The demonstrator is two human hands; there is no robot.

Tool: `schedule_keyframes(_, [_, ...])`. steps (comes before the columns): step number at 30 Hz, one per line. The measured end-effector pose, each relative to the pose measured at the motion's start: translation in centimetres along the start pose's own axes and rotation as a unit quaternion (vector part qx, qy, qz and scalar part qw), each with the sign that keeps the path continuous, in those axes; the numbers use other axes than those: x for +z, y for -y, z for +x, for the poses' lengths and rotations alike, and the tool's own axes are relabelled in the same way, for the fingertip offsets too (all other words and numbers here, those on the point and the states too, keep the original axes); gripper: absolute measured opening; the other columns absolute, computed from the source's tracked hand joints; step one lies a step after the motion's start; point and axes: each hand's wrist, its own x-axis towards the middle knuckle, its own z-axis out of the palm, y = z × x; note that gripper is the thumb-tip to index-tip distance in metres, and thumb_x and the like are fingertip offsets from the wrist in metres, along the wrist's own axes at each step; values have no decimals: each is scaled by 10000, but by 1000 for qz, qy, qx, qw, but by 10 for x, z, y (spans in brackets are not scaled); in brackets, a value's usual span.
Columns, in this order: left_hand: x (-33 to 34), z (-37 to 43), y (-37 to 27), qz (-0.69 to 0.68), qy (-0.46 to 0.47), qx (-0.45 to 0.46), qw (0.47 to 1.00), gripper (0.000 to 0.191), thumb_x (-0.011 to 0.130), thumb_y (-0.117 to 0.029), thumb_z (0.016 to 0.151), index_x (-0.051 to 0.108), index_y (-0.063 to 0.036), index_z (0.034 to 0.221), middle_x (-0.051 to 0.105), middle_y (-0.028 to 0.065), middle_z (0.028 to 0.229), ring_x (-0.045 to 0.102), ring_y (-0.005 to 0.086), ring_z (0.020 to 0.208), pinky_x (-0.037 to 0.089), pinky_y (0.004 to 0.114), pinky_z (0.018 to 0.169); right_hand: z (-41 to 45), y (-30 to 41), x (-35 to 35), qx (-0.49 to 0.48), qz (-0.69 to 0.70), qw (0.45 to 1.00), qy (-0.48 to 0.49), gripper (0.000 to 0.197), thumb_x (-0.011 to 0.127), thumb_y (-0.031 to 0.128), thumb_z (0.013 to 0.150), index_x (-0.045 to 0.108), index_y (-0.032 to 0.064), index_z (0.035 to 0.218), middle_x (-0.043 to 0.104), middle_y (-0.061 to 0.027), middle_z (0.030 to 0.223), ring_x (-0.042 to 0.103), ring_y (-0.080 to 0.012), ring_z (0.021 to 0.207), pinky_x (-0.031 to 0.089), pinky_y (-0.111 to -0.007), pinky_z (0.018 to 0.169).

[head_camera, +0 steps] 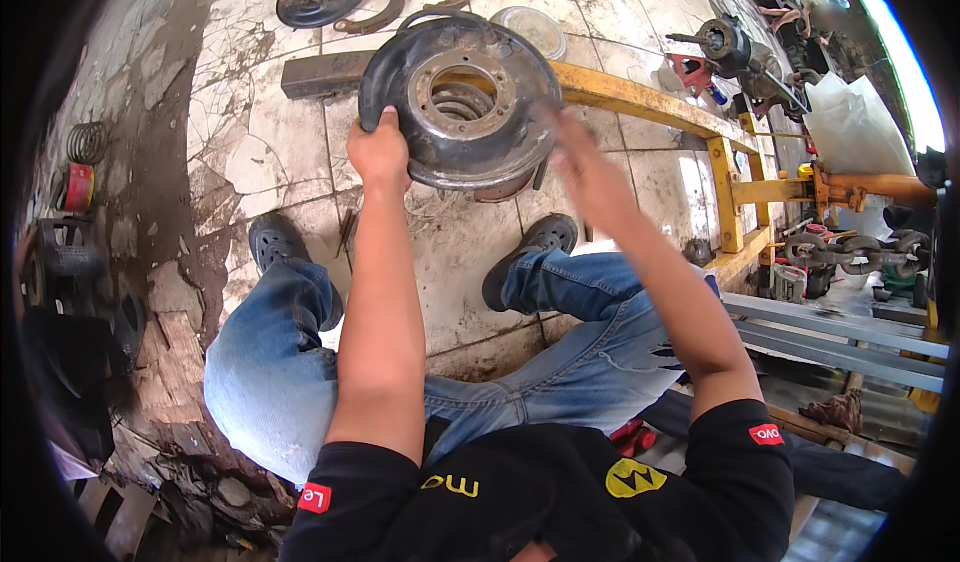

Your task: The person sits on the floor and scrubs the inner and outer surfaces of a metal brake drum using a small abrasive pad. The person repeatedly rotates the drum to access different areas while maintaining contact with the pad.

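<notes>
My left hand (381,149) grips the left rim of a black drum brake backing plate (442,153), thumb on its upper face. The plate is raised over a steel beam (330,72), tilted toward me. Bolt holes ring its bare metal centre, and through the middle opening I see a coil-like part (459,102). Part of a brown brake shoe (506,188) pokes out below the lower rim. Motion blurs my right hand (592,175) at the plate's right edge, so whether its fingers hold anything is unclear.
Beyond lie another backing plate (296,3), loose brake shoes (384,12) and a round metal lid (534,30). A yellow steel frame (645,100) runs rightward. An axle assembly (757,66) and heavy chain (859,253) are at right. Metal parts (71,250) line the left.
</notes>
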Motion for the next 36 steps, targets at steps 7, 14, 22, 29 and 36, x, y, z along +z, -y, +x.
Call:
schedule_keyframes(7, [0,3,2,34,0,-2,999,304,650,-128,923,599,63,1154,677,160,1060,638,234,917,490,359,836,16,-48,1,79,-28,996,-36,487,317,492,1035,313,396,1513,338,-49,1580,671,-245,1096,589,-335,654])
schedule_keyframes(14, [1,4,-5,64,25,6,998,340,672,-152,907,605,67,1159,684,162,1044,640,236,932,491,356,830,7,-56,16,43,-64,997,4,477,359,447,1048,351,329,1510,458,-66,1509,692,-235,1035,558,-326,657])
schedule_keyframes(22, [-9,26,-5,61,92,-32,993,384,666,-201,922,586,63,1190,669,153,1063,623,224,911,479,338,834,53,-42,-1,300,426,850,-77,680,413,522,1021,378,23,1482,570,-206,1288,690,-220,926,545,-343,756])
schedule_keyframes(29, [-12,24,3,-23,100,7,995,447,672,-255,935,525,53,1224,631,146,1100,587,212,974,473,348,875,117,-31,42,404,577,692,-155,553,436,406,1035,462,17,1427,557,-219,1331,515,-271,1223,460,-400,949])
schedule_keyframes(36, [-17,-6,0,-67,150,21,986,447,646,-116,940,449,23,1316,611,166,1173,629,250,1005,535,367,845,112,-14,45,364,456,785,-209,430,434,338,1024,620,30,1259,642,-235,1205,606,-367,1124,452,-427,941])
